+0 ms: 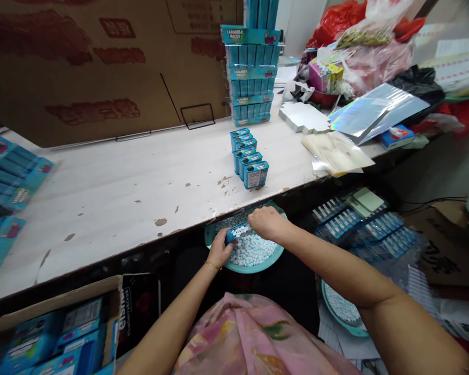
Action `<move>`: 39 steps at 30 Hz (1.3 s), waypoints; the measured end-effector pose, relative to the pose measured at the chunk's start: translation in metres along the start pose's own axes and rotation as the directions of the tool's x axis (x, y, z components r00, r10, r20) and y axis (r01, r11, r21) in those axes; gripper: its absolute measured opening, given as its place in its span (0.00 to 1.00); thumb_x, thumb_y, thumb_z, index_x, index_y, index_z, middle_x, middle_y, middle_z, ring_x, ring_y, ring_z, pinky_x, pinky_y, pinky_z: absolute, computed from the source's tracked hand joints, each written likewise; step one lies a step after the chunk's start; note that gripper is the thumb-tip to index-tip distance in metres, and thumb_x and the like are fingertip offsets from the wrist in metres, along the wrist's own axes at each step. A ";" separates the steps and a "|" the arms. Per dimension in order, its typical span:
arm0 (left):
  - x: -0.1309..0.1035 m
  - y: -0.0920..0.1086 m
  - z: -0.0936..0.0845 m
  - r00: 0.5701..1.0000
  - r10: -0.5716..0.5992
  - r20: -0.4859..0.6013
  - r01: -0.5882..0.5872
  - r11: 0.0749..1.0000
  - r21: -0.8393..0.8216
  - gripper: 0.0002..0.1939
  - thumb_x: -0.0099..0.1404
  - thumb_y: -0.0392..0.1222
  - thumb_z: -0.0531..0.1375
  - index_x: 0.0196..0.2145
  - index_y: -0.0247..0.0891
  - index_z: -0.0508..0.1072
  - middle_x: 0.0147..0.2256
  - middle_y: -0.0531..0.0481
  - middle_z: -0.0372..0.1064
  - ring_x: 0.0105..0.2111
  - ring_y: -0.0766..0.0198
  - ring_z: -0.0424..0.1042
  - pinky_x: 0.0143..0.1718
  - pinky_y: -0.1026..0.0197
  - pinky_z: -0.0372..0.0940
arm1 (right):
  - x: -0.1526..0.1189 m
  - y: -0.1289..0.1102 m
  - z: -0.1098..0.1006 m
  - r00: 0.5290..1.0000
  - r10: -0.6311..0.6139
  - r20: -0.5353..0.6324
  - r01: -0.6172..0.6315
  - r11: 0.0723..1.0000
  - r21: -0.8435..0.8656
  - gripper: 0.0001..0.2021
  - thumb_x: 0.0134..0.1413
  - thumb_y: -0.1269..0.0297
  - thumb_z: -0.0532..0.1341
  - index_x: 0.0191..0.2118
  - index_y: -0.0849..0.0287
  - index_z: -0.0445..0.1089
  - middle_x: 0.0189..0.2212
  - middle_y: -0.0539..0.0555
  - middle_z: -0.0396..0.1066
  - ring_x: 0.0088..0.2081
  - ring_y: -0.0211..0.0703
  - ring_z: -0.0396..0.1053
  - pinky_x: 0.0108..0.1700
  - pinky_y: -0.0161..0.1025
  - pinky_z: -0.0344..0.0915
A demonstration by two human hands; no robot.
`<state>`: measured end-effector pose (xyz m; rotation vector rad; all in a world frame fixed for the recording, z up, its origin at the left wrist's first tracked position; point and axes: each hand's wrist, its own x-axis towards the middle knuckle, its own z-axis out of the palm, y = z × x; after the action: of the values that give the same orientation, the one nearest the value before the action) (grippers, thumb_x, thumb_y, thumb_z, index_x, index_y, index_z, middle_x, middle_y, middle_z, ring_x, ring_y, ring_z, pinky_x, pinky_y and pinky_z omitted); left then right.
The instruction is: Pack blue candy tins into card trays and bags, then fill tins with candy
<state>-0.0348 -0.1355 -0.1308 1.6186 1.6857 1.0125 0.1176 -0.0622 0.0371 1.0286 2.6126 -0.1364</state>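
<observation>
My left hand [219,251] is closed around a small blue candy box [230,237], held tilted over a teal bowl [244,270]. White candies show in the box's open top. The same small round white candies [256,250] fill the bowl, which sits at my lap below the table edge. My right hand [269,223] is curled into a fist beside the box, above the bowl's right side. Whatever its fingers hold is hidden from me. On the table beyond stands a short row of filled-size blue boxes [256,176], upright and close together.
Stacked display trays [252,78] rise against a big cardboard carton [113,67]. More blue trays [11,177] lie at left, above an open carton of blue boxes [78,323]. At right are plastic sheets [338,151], packed trays [367,224] and a second candy bowl [355,330].
</observation>
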 end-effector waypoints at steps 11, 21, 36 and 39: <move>-0.005 -0.020 -0.015 0.985 -0.160 -0.071 0.140 0.963 -0.231 0.18 0.52 0.46 0.58 0.40 0.36 0.64 0.37 0.48 0.66 0.39 0.60 0.65 0.45 0.56 0.59 | -0.009 0.064 0.098 0.959 0.258 0.115 -0.276 0.943 0.187 0.16 0.50 0.78 0.47 0.38 0.60 0.68 0.37 0.60 0.70 0.41 0.45 0.67 0.38 0.36 0.60; -0.013 -0.026 -0.025 0.949 -0.305 -0.083 0.239 0.863 -0.446 0.24 0.50 0.48 0.59 0.43 0.34 0.63 0.41 0.45 0.67 0.42 0.59 0.66 0.47 0.54 0.59 | 0.049 0.013 0.173 0.951 0.299 0.075 -0.295 0.816 0.498 0.14 0.53 0.72 0.50 0.41 0.56 0.69 0.39 0.54 0.71 0.44 0.41 0.66 0.42 0.34 0.59; -0.005 0.002 -0.021 0.993 -0.089 -0.079 0.082 0.993 -0.083 0.18 0.52 0.43 0.56 0.41 0.37 0.64 0.40 0.47 0.66 0.41 0.59 0.65 0.46 0.55 0.58 | 0.000 0.044 0.064 0.988 0.111 -0.109 -0.042 0.863 0.504 0.13 0.49 0.70 0.53 0.39 0.53 0.71 0.37 0.51 0.72 0.40 0.41 0.68 0.40 0.33 0.61; -0.003 0.003 -0.013 0.998 -0.031 -0.059 0.030 0.999 -0.019 0.19 0.52 0.41 0.55 0.42 0.36 0.64 0.41 0.45 0.64 0.42 0.58 0.64 0.46 0.55 0.58 | -0.003 0.026 0.033 0.997 0.074 -0.015 -0.068 0.963 0.260 0.14 0.47 0.73 0.52 0.36 0.54 0.72 0.36 0.56 0.72 0.40 0.46 0.68 0.39 0.38 0.61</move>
<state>-0.0438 -0.1406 -0.1212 1.5606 1.7303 1.0669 0.1458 -0.0518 0.0078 1.2149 2.6239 -0.4618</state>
